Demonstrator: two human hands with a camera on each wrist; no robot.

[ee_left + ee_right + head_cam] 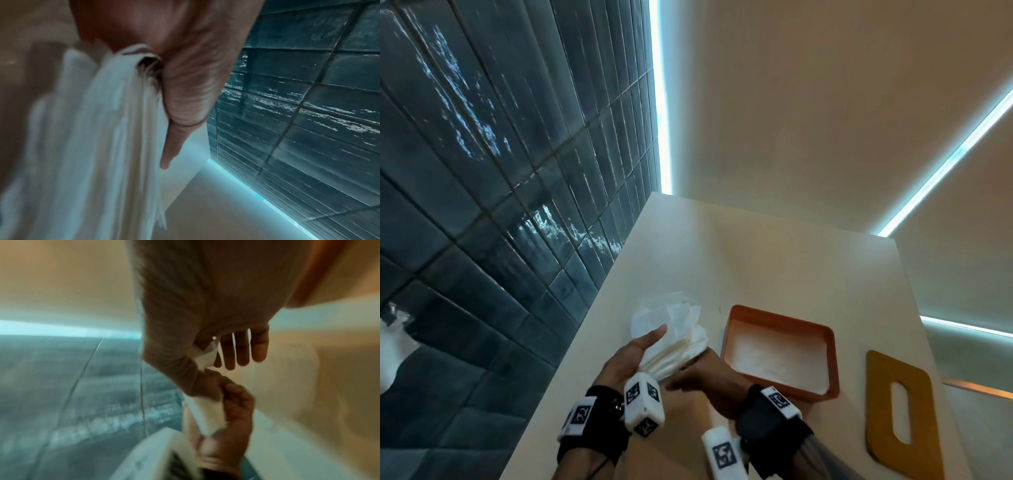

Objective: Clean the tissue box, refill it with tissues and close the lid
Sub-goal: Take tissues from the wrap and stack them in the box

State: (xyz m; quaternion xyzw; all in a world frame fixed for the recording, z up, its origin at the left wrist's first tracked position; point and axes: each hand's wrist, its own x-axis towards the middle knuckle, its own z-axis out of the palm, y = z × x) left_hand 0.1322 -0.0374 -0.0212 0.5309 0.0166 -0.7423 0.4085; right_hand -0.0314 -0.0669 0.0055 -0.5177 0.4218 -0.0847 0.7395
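The left hand (635,353) holds a stack of white tissues (681,346) above the pale tabletop (774,260). The palm is turned up and the thumb lies along the near side of the stack. In the left wrist view the fingers are curled round the folded edge of the tissues (98,129), so the grip is firm. The right hand (709,377) is just beside the left one, at the low end of the same stack. In the right wrist view its thumb and first finger pinch a corner of the tissues (202,358), and the other three fingers (242,350) are nearly straight.

The orange tissue box (780,353) stands open on the tabletop, just to the right of both hands. Its inside looks white, but whether this is paper or the bare bottom, I cannot tell. The lid (902,416) lies flat on the tabletop to the right of the box, apart from it, and it has a long slot in the middle. To the left of the tabletop is a wall of dark glossy tiles (500,171).
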